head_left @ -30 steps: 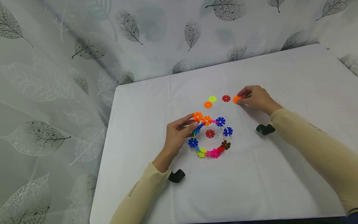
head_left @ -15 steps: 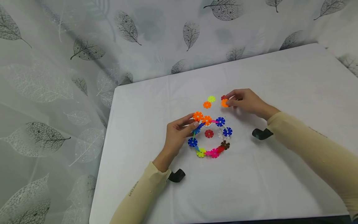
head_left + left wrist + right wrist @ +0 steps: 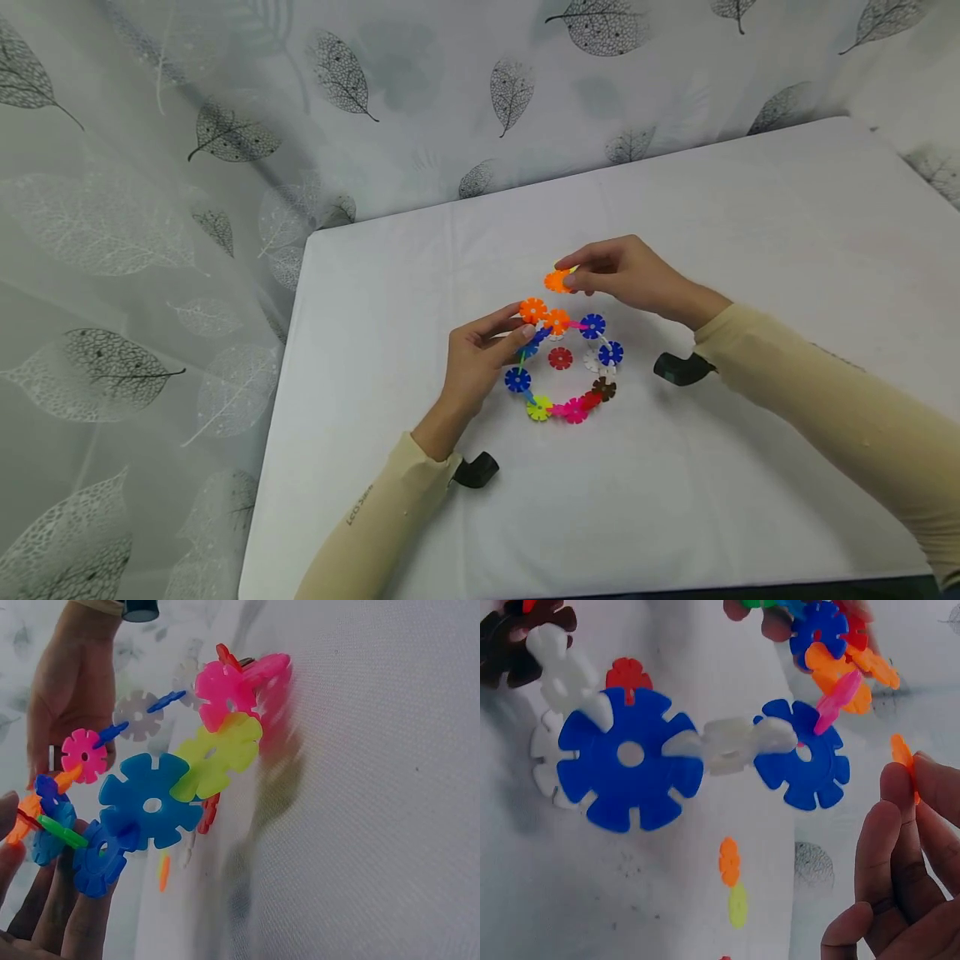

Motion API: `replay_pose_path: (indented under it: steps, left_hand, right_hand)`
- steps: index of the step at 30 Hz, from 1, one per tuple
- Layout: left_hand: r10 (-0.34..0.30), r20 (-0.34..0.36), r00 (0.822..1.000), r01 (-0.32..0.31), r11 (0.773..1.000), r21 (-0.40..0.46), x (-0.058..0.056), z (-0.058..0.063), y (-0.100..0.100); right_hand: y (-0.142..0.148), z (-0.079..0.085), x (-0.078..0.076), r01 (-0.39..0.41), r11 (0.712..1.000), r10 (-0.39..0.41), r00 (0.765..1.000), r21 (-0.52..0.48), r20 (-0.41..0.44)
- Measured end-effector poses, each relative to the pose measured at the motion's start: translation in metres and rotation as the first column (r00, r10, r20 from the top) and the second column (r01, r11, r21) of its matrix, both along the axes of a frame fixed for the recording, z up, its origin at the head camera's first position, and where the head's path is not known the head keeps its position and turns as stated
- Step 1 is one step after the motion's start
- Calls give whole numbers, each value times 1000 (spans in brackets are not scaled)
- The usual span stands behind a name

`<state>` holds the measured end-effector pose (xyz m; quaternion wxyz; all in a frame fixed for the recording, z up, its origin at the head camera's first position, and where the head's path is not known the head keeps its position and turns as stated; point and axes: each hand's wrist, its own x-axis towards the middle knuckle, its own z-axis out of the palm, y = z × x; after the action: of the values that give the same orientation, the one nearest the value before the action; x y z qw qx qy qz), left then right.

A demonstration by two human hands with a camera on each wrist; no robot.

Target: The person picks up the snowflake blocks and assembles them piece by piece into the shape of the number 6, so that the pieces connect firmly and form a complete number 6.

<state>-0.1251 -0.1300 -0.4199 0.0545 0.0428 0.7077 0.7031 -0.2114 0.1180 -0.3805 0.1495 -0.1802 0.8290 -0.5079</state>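
A ring of slotted, flower-shaped plastic discs [image 3: 575, 410], linked edge to edge in blue, pink, yellow, brown, white and orange, is tilted up off the table. Its upper left part is pinched between the thumb and fingers of my left hand [image 3: 480, 358], beside two orange discs [image 3: 557, 322]. In the left wrist view, a blue disc [image 3: 124, 799] and a yellow disc [image 3: 225, 754] of the ring show close up. Just beyond the ring, my right hand [image 3: 637, 279] pinches a single loose orange disc [image 3: 901, 754] by thumb and fingertips, apart from the ring.
A loose red disc [image 3: 560, 358] and a white disc [image 3: 591, 360] lie on the white-covered table [image 3: 360, 333] inside the ring's outline. Another orange disc [image 3: 730, 861] and a yellow disc [image 3: 737, 904] lie farther back. A leaf-patterned curtain [image 3: 420, 92] hangs behind.
My right hand has carried the orange disc leftward over the table, from beside the red disc toward the ring's far side. The left hand and the ring have barely moved.
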Motion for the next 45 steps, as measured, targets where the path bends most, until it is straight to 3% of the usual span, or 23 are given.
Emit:
replay_pose_path:
  steps: [11,30,40,45]
  left_hand:
    - [-10,-15,1000,10,1000,-7,0,0,2]
    - [-7,-45,999,6,1000,-13,2,2,3]
    - [-12,-68,998,10,999,-36,2,1,3]
    - [-10,-83,997,6,999,-39,3,3,4]
  right_hand:
    - [-11,9,7,-15,999,14,1000,-47,-18]
    - [-22,24,10,43,997,-42,999,67,-16]
    - [-29,32,18,100,988,-90,992,118,-89]
    - [-33,34,24,128,982,-103,981,141,-167]
